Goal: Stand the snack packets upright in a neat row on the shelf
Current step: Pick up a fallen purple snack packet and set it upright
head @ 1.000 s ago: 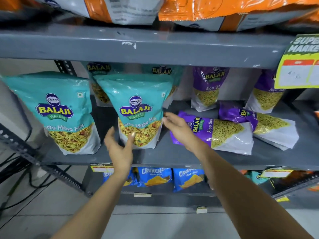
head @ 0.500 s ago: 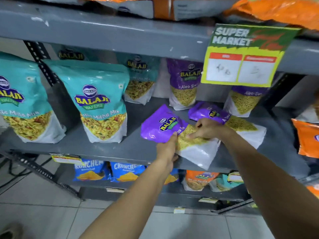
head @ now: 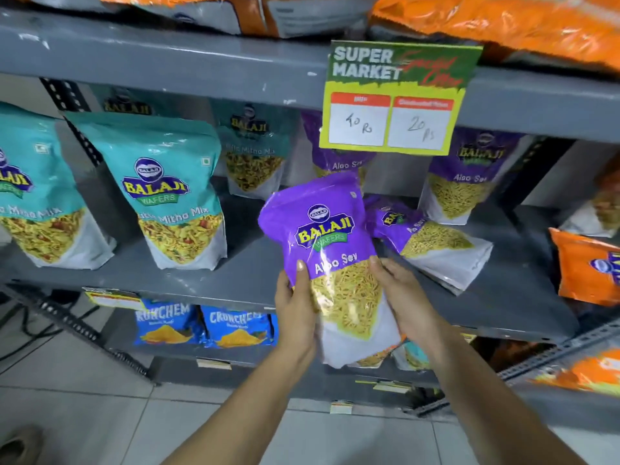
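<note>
I hold a purple Aloo Sev packet (head: 328, 243) upright in front of the grey middle shelf (head: 255, 280), lifted off its surface. My left hand (head: 295, 303) grips its left edge and my right hand (head: 402, 297) grips its right edge. A second purple packet (head: 432, 243) lies flat on the shelf just to the right. Two teal Mitha Mix packets (head: 167, 203) (head: 30, 209) stand upright in the front row at the left. Behind stand a teal packet (head: 251, 156) and purple packets (head: 469, 176).
A green and yellow price sign (head: 396, 99) hangs from the shelf above. An orange packet (head: 587, 266) stands at the far right. Blue Crunchem packets (head: 204, 327) sit on the lower shelf. Orange bags (head: 503, 25) fill the top shelf. Tiled floor lies below.
Both hands took hold of the purple packet that lay flat, lifted it off the shelf and turned it upright. My view moved to the right along the shelf.
</note>
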